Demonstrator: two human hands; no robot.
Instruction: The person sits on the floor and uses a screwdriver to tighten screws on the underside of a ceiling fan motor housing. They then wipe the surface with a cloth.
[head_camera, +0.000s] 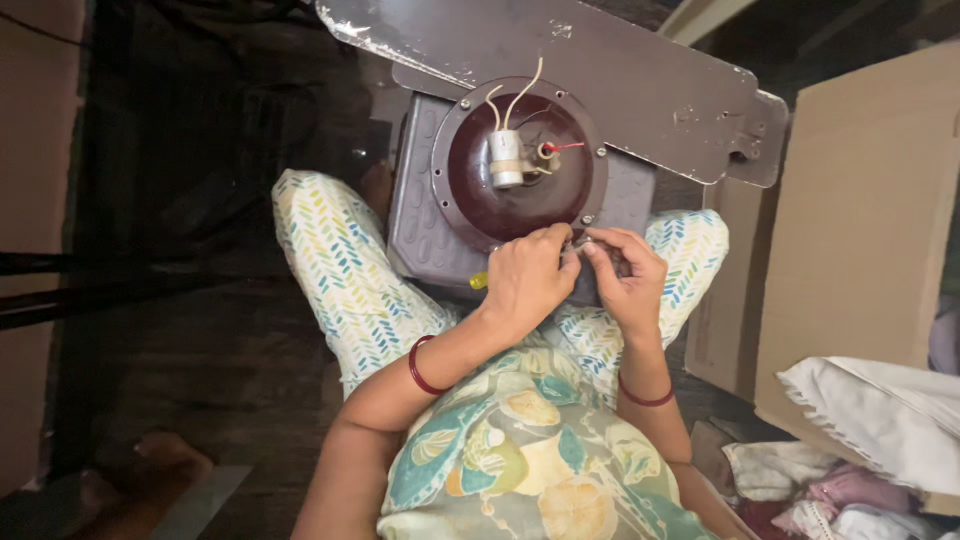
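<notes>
Sitting on the dark floor (200, 350), the person kept a brown fan motor (520, 160) propped on a grey block (425, 235) between the knees, seemingly to steady it and leave both hands free. The left hand (527, 280) was curled, fingertips pinched at the motor's near rim; what it gripped was too small to tell. A yellow handle (479, 282) peeked out just left of it. The right hand (625, 275), touching the left, was likewise pinched on the same spot. Beyond both hands, a white capacitor (506, 158) with loose wires sat in the motor's bowl, under a fan blade (560, 70). Right of the hands stood a cardboard box (860, 230) and crumpled cloths (850, 440).
</notes>
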